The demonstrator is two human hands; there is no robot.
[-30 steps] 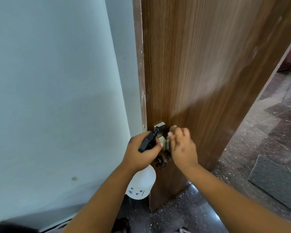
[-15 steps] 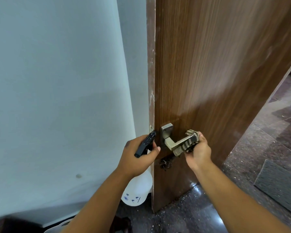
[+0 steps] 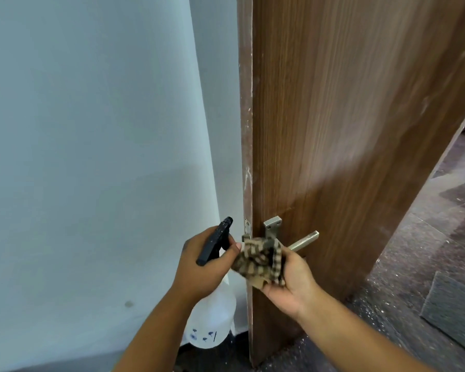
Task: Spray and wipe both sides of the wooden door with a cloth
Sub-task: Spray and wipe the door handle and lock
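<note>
Brown wood grain runs up the wooden door (image 3: 346,116), which stands ajar with its narrow latch edge (image 3: 246,130) facing the camera and its broad face angled off to the right. That edge is scuffed and flecked with pale marks, while the face shows a soft, hazy sheen across its middle; whether that is spray or only light I cannot tell.

Just beside the edge, the left hand (image 3: 202,267) holds the white spray bottle (image 3: 212,320) by its black trigger head (image 3: 215,241), fingers wrapped round the neck, nozzle tipped upward, probably kept ready for the next burst. The bottle hangs low, in front of the pale wall (image 3: 91,157).

At the metal lever handle (image 3: 302,241), the right hand (image 3: 293,280) lies palm up with its fingers curled round a bunched brown patterned cloth (image 3: 261,261). The cloth covers the inner end of the lever, near its square plate; the outer end pokes free. That placement suggests the handle is being wiped, or used to steady the door, before the big panels get attention.

A dark speckled floor (image 3: 414,264) lies beyond, with a grey mat (image 3: 457,312) at right.
</note>
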